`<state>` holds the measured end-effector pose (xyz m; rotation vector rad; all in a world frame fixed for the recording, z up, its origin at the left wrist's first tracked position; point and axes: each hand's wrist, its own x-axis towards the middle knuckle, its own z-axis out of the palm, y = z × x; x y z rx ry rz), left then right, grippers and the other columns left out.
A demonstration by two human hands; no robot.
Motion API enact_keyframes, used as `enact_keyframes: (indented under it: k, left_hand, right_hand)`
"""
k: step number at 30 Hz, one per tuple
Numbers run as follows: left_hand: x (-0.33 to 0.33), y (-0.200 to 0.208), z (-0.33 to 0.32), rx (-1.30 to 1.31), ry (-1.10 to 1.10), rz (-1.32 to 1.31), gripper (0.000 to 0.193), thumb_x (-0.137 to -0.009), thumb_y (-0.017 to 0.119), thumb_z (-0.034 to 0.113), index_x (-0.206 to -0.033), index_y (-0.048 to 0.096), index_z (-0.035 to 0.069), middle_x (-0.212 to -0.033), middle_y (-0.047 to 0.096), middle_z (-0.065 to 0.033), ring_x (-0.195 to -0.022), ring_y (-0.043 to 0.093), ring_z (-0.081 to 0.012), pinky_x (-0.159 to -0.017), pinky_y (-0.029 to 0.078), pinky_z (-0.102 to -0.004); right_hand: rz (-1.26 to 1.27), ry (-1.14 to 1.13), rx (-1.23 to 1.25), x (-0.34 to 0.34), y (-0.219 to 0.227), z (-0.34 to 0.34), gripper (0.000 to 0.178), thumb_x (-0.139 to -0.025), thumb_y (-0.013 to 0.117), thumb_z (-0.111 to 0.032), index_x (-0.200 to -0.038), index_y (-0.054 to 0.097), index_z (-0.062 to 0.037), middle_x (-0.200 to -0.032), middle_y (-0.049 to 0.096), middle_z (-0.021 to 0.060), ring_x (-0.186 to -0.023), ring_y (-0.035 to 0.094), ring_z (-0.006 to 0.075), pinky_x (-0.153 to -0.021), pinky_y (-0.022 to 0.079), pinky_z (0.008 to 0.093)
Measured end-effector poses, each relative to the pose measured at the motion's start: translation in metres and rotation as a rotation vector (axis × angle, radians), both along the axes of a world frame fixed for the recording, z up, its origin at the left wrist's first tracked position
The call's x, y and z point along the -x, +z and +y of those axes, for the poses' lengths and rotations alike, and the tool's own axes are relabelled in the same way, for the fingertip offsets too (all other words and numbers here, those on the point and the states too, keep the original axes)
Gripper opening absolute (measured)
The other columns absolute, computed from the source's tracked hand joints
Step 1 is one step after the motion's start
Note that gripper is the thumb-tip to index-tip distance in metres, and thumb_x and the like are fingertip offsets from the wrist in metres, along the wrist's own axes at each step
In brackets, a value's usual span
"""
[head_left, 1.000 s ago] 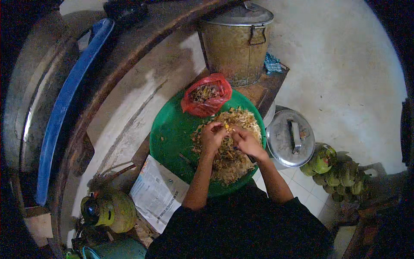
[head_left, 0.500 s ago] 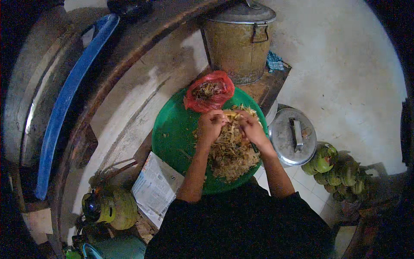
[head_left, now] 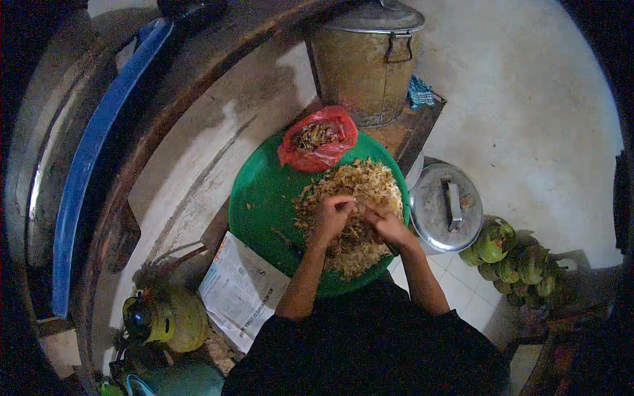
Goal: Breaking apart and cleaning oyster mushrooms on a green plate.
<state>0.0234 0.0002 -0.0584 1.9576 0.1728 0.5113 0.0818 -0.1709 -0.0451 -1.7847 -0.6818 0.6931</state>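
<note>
A loose pile of pale brown shreds (head_left: 376, 181) covers the right part of a round green tray (head_left: 254, 178). Above the pile's middle, my left hand (head_left: 332, 216) is closed, thumb and fingers pinched together. My right hand (head_left: 388, 228) curls close beside it, fingertips almost meeting the left ones. Something small and pale shows between the fingertips, too small to name. A dark, narrow thing shows under the right palm, its kind unclear. On the tray's far edge sits an open red plastic bag (head_left: 343, 148) with brownish scraps inside.
Behind the tray stands a tall lidded metal pot (head_left: 360, 79), a checked cloth (head_left: 421, 92) beside it. To the right are a round metal lid (head_left: 432, 221) and green coconuts (head_left: 492, 241). Newspaper (head_left: 238, 290) and a gas cylinder (head_left: 178, 320) lie at the left.
Both hands have come nearer to me, from the pile's far edge to above its middle. The yellowish strip that showed between them is no longer plainly visible.
</note>
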Motion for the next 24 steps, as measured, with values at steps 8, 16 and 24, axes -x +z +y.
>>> enact_keyframes:
  k: [8,16,24]
  left_hand:
    - [-0.014,0.022,0.001,0.476,-0.039,0.021,0.018,-0.069,0.070,0.005,-0.085,0.064,-0.001,-0.088,0.065,-0.0077,-0.081,0.061,-0.0147,-0.079,0.047,-0.0290]
    - [-0.025,-0.028,0.000,-0.314,0.143,0.014,0.015,-0.064,0.065,0.013,-0.073,0.064,0.001,-0.071,0.062,-0.0174,-0.064,0.060,-0.0302,-0.061,0.048,-0.0381]
    - [-0.021,0.020,0.017,0.409,0.029,0.110,0.010,-0.075,0.062,0.004,-0.084,0.063,0.002,-0.077,0.062,-0.0060,-0.067,0.058,-0.0138,-0.059,0.047,-0.0282]
  right_hand:
    - [-0.313,-0.033,0.028,-0.016,0.001,0.002,0.032,-0.086,0.047,-0.014,-0.116,0.053,-0.0047,-0.116,0.055,0.0158,-0.111,0.050,0.0267,-0.095,0.036,0.0336]
    - [-0.337,-0.072,-0.132,-0.043,-0.050,0.001,0.028,-0.091,0.044,-0.016,-0.114,0.053,-0.0038,-0.086,0.057,0.0025,-0.076,0.052,0.0114,-0.069,0.043,0.0266]
    - [0.168,-0.136,-0.141,-0.021,0.023,0.011,0.038,-0.091,0.039,-0.013,-0.129,0.043,-0.0150,-0.061,0.045,-0.0027,-0.048,0.040,0.0067,-0.039,0.032,0.0218]
